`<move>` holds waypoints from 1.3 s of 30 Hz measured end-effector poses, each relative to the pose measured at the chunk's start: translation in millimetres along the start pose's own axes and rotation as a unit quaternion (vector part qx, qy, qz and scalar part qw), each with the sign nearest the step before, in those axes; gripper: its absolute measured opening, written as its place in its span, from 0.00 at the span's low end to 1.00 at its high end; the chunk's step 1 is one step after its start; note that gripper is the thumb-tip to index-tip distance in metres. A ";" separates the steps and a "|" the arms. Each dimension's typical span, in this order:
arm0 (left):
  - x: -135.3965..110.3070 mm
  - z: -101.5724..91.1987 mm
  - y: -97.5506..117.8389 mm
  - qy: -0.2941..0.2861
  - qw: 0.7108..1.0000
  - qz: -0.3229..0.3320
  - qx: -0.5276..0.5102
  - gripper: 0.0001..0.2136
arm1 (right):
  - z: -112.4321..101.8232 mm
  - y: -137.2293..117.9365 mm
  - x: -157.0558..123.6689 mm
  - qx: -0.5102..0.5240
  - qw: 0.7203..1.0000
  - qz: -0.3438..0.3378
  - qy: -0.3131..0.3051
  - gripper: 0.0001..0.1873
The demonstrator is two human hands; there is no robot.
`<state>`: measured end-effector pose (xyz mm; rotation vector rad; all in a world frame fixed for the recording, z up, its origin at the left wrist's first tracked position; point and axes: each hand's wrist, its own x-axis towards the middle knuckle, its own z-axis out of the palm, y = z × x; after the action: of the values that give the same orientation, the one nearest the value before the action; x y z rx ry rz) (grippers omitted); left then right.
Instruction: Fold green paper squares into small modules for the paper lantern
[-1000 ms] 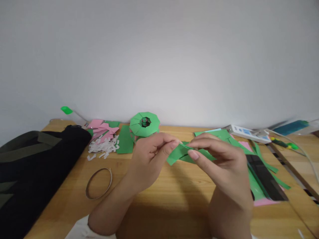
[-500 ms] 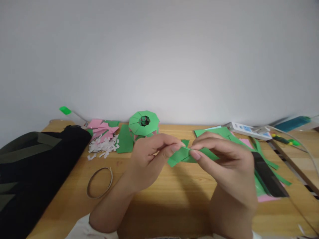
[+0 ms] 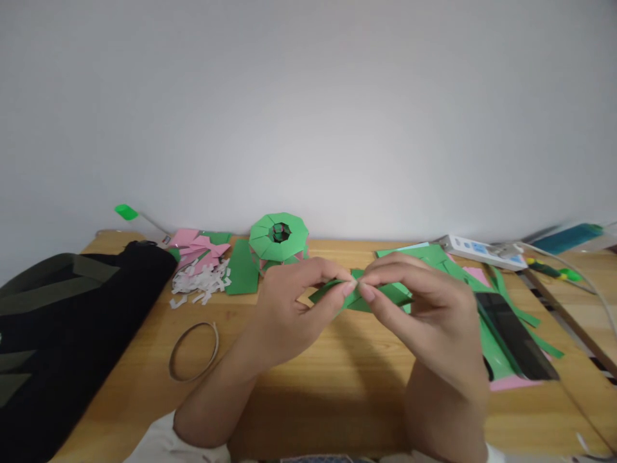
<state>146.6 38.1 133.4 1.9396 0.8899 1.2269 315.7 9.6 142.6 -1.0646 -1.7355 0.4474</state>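
The left hand (image 3: 296, 315) and right hand (image 3: 427, 315) pinch a creased green paper piece (image 3: 354, 302) above a wooden table (image 3: 313, 386), a ring-topped paper model (image 3: 279, 251) at its ten o'clock; probably light, stiffish and easily crumpled, the paper should suit a fingertip hold along its folds

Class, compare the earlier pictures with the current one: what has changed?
The left hand and right hand have drawn closer at the fingertips, and the left end of the green paper has shifted up and left. Both kept hold of it. The green ring-topped model, white scraps and thin hoop stayed put.
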 end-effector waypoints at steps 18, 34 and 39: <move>3.7 -5.5 -8.8 0.033 0.995 -0.050 -0.083 0.05 | 0.6 7.6 -0.4 0.035 0.998 0.042 0.012 0.04; 1.6 1.4 -36.4 -0.059 0.960 -0.226 -0.155 0.14 | 10.4 40.1 -11.5 0.213 0.917 0.330 -0.070 0.17; -48.0 16.6 -59.4 -0.110 0.924 -0.318 -0.182 0.13 | 26.4 52.2 -68.8 0.249 0.870 0.411 -0.108 0.19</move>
<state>134.9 28.2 56.8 1.3034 0.9830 0.7050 322.6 -13.8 55.6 -1.3524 -1.1484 1.5093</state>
